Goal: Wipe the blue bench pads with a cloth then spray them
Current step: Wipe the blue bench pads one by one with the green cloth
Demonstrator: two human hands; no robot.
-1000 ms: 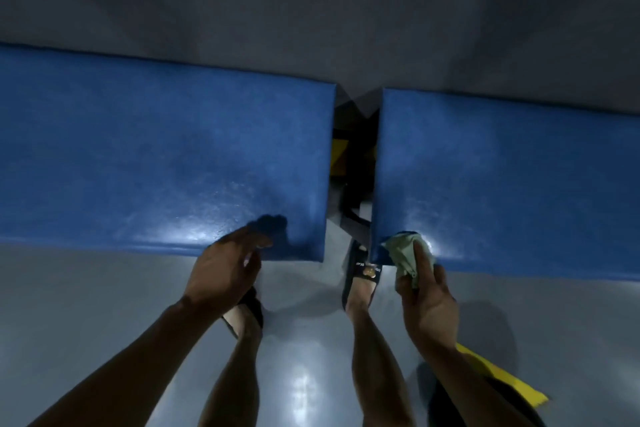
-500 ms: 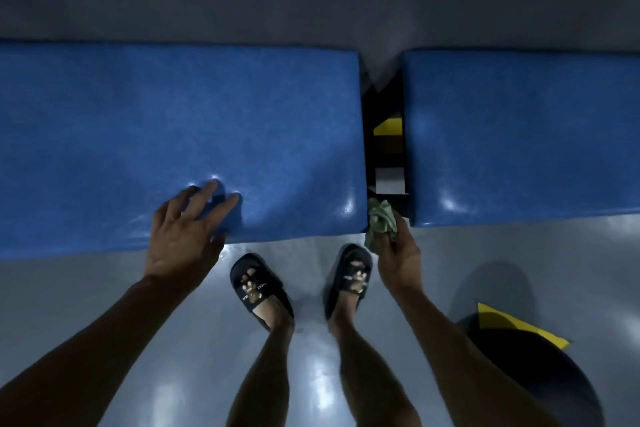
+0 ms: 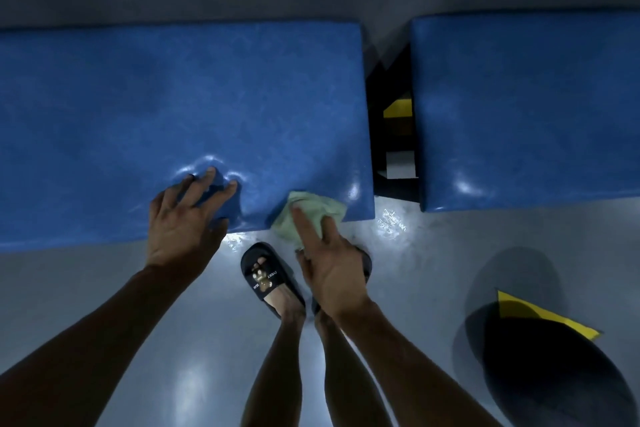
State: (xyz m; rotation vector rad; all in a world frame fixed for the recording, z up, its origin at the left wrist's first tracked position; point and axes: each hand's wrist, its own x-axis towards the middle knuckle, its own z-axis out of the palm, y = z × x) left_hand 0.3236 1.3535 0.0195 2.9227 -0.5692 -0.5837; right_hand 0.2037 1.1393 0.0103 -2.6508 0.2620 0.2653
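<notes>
The right hand (image 3: 332, 267) presses a green cloth (image 3: 310, 217) with straight fingers onto the near edge of the left blue pad (image 3: 180, 104). The left hand (image 3: 185, 222) rests on that pad, fingers spread, denting it. A second blue pad (image 3: 526, 107) lies to the right, apart.

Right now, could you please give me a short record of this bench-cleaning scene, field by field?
left pad: large blue pad, glossy
right pad: second blue pad, across a dark gap
cloth: pale green cloth on the left pad's near right corner, draped over the edge
right hand: right hand presses the cloth with straight fingers
left hand: left hand braced on the left pad, fingertips denting it
spray bottle: none in view
floor: grey floor; sandalled foot
</notes>
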